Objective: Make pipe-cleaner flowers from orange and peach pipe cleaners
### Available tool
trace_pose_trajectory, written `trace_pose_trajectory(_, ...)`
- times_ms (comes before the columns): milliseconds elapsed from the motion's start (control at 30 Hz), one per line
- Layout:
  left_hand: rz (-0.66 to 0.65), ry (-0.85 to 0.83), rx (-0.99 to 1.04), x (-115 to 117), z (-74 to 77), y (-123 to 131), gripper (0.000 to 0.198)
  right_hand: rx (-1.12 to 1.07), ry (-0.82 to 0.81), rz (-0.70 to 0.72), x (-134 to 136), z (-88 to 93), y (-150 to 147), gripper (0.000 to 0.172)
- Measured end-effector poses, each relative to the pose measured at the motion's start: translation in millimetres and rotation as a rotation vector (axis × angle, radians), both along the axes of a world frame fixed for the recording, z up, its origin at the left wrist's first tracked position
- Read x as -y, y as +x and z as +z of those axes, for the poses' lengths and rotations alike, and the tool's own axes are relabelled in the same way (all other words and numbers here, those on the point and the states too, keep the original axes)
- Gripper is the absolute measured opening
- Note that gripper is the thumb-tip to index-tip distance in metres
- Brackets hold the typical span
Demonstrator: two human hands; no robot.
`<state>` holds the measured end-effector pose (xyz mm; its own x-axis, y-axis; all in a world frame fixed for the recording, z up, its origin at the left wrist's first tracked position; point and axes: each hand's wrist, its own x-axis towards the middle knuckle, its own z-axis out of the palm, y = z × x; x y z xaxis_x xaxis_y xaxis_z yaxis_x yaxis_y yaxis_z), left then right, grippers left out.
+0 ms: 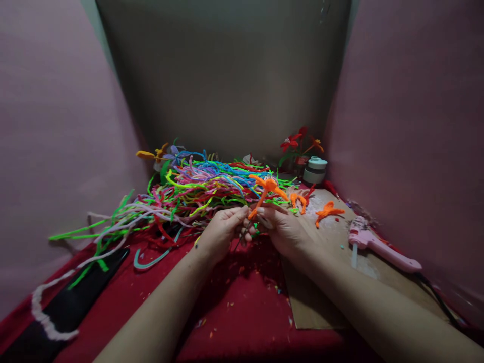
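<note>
An orange pipe-cleaner flower (pixel 269 185) stands up between my two hands, its stem leading down into my fingers. My left hand (pixel 227 227) pinches the stem from the left, where a thin dark wire end shows below the fingers. From the right, my right hand (pixel 280 224) closes its thumb and fingers on the same stem just under the bloom. Part of the stem is hidden by the fingers. Right of the hands, an orange pipe-cleaner loop (pixel 298 202) and another orange petal piece (pixel 329 213) lie on the board.
A heap of multicoloured pipe cleaners (pixel 212 184) lies behind my hands. At right, a pink glue gun (pixel 381 247) rests on the cardboard (pixel 313 297), near a lidded jar (pixel 315 170). Red flowers (pixel 291 142) stand behind. A black flat object (pixel 75 302) lies left on the red cloth (pixel 230 327).
</note>
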<state>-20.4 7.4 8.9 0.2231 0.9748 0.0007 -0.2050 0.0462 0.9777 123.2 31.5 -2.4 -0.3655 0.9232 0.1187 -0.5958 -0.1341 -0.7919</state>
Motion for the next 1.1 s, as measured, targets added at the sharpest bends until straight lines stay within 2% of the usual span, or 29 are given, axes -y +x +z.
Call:
trace_pose_trajectory(167, 0.094, -0.009, -0.093, -13.5, 2.1, -10.6, 0.032, -0.012, -0.050, -0.089, -9.8, -7.3, 0.4, 0.013)
trace_pose_trajectory(300, 0.145, 0.025, -0.297, -20.8, 20.4, -9.9, 0.022, 0.003, -0.060, -0.103, -13.8, -11.1, 0.4, 0.013)
trace_pose_trajectory(333, 0.134, 0.060, -0.388, -21.4, 27.2, -8.1, 0.020, -0.001, -0.062, -0.098, -14.0, -11.2, 0.4, 0.013)
trace_pose_trajectory(500, -0.096, 0.289, -0.823, -20.3, 62.4, 1.4, 0.025, -0.006, -0.092, -0.128, -12.6, -6.2, 2.6, 0.014)
trace_pose_trajectory(600, -0.110, 0.338, -0.890, -21.1, 70.0, 4.4, 0.024, -0.021, -0.080, -0.144, -13.1, -2.5, 4.9, 0.015)
trace_pose_trajectory(700, -0.084, 0.383, -0.763, -21.7, 59.4, 7.0, 0.019, -0.045, -0.103, -0.145, -15.1, -1.8, 5.9, 0.015)
trace_pose_trajectory(800, 0.005, 0.509, -0.721, -20.2, 37.5, 8.9, 0.024, -0.063, -0.135, -0.142, -16.3, -4.0, 4.8, 0.015)
trace_pose_trajectory(900, 0.206, 0.585, -0.872, -16.7, 17.0, 8.7, 0.021, -0.053, -0.145, -0.152, -15.3, -7.0, 2.5, 0.013)
trace_pose_trajectory(1000, 0.286, 0.678, -1.027, -11.4, 5.2, 8.3, 0.014, -0.024, -0.137, -0.170, -12.7, -8.6, 0.2, 0.013)
trace_pose_trajectory(1100, 0.371, 0.777, -1.255, -5.2, 0.8, 10.6, 0.014, -0.044, -0.110, -0.189, -10.6, -7.9, -1.1, 0.013)
